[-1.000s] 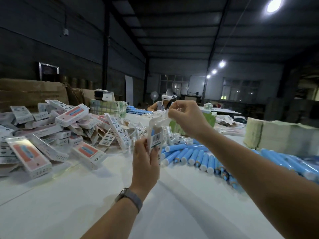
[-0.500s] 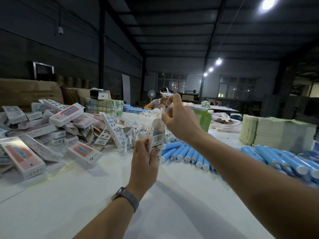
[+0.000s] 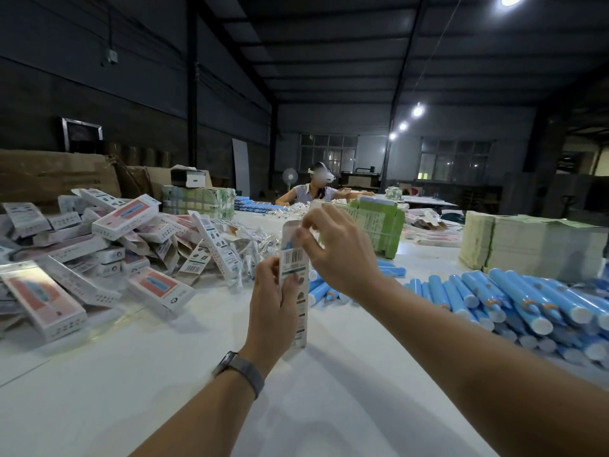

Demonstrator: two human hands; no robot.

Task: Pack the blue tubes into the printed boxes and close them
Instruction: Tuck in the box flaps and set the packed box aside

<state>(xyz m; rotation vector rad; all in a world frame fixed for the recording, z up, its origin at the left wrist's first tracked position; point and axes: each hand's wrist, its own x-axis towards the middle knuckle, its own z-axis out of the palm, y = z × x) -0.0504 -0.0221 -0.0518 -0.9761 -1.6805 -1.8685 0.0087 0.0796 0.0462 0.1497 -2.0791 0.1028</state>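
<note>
My left hand (image 3: 271,308) grips an upright printed box (image 3: 294,258) by its lower half, barcode side facing me, above the white table (image 3: 138,384). My right hand (image 3: 336,255) pinches the box's top end with curled fingers. Whether a tube is inside the box is hidden. Loose blue tubes (image 3: 514,301) with white caps lie in a long heap to the right and behind the box. A pile of printed boxes (image 3: 108,245) covers the table's left side.
Green carton stacks (image 3: 379,225) stand behind my right hand, and a pale stack of flat sheets (image 3: 527,245) sits at the right. Another person (image 3: 316,189) sits at the far end. Small clear packets (image 3: 260,239) lie beside the box pile.
My right hand has come down from above onto the top of the box. The box now stands taller and straighter in my left hand.
</note>
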